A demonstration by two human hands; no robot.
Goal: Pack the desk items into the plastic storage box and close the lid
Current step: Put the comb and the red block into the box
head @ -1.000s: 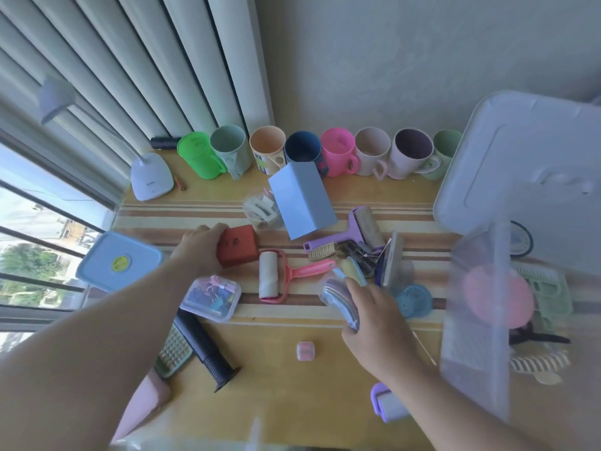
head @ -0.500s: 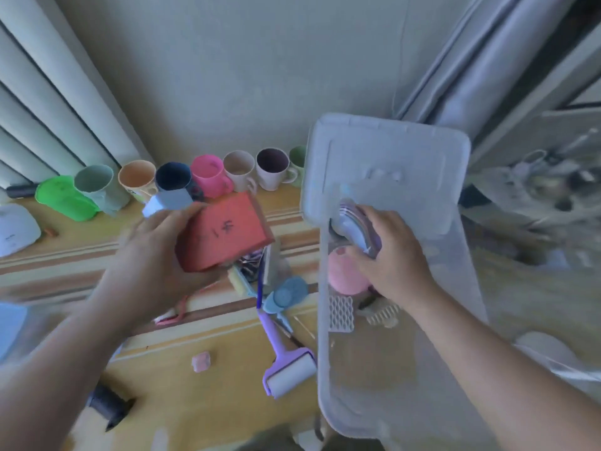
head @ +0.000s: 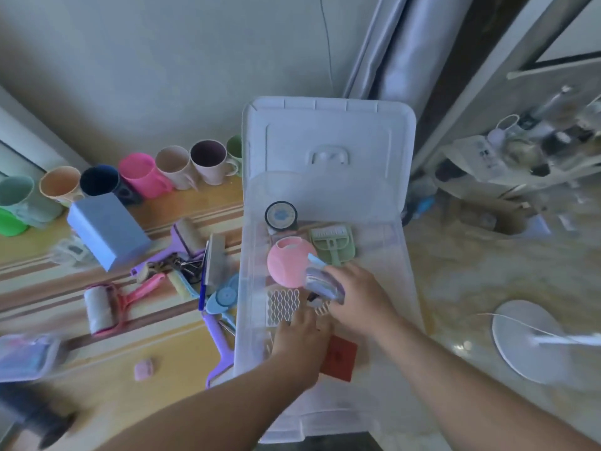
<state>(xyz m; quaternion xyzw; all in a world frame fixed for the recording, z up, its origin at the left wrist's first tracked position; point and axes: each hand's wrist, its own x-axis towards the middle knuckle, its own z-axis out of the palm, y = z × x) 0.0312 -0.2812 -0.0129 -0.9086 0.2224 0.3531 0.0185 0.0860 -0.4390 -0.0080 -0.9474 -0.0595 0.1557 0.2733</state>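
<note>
The clear plastic storage box (head: 328,424) stands right of the desk, with its lid (head: 328,131) upright behind it. Both my hands are inside it. My left hand (head: 299,340) lies over the left edge of a red box (head: 340,358) low in the near part of the storage box. My right hand (head: 357,301) grips a purple striped item (head: 325,281) above a pink round piece (head: 287,262). A black round tin (head: 281,216), a green comb (head: 331,242) and a white lattice piece (head: 283,304) lie on the floor of the storage box.
On the wooden desk (head: 162,398) at left are a row of mugs (head: 143,177), a blue box (head: 107,229), a pink lint roller (head: 104,307), purple rollers (head: 218,340), a blue round item (head: 224,296) and a small pink cube (head: 144,369). A white round base (head: 527,340) sits on the floor at right.
My left hand has carried the red box from the desk into the storage box. My right hand has lowered the purple striped item deeper inside. The view has swung right.
</note>
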